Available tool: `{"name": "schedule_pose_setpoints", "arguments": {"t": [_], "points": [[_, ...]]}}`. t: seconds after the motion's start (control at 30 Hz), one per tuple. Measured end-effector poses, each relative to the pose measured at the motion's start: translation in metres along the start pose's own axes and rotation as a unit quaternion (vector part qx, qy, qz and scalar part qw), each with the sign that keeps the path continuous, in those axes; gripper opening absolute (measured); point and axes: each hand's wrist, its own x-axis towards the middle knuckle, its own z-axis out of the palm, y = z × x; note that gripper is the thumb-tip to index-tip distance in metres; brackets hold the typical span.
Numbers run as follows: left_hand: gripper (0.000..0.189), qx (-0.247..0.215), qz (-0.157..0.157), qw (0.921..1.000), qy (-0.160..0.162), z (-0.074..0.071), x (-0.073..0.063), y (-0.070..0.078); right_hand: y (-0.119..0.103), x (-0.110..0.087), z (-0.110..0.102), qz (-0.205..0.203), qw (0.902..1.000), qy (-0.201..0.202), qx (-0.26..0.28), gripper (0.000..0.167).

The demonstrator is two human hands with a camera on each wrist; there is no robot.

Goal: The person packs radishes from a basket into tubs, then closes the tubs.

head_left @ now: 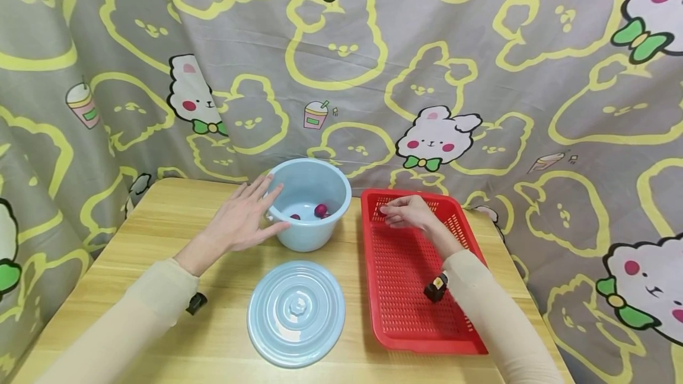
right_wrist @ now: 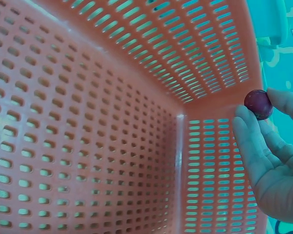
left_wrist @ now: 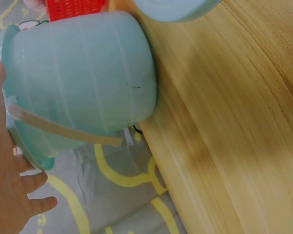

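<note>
A light blue bucket stands on the table with a few small dark red round fruits at its bottom. My left hand lies along the bucket's left rim with fingers spread and straight; the left wrist view shows it against the rim, near the pale handle. Over the far left corner of the red slotted basket, my right hand pinches one dark red round fruit between thumb and fingertips. In the right wrist view, the basket floor shows no fruit.
A round light blue lid with a central knob lies flat on the wooden table, in front of the bucket and left of the basket. Behind the table hangs a grey patterned curtain.
</note>
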Motion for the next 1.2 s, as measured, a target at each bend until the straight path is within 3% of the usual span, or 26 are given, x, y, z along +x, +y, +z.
{"name": "schedule_pose_setpoints", "arguments": {"t": [0.5,1.2], "points": [[0.094,0.0,0.002,1.0,0.002,0.0,0.001,0.001,-0.037,-0.01,0.002,-0.033,0.9994,-0.004,-0.003,0.045],[0.094,-0.003,-0.001,1.0,-0.003,0.001,0.0,0.0,-0.089,-0.016,0.046,-0.082,0.9962,-0.021,0.021,0.038]]}}
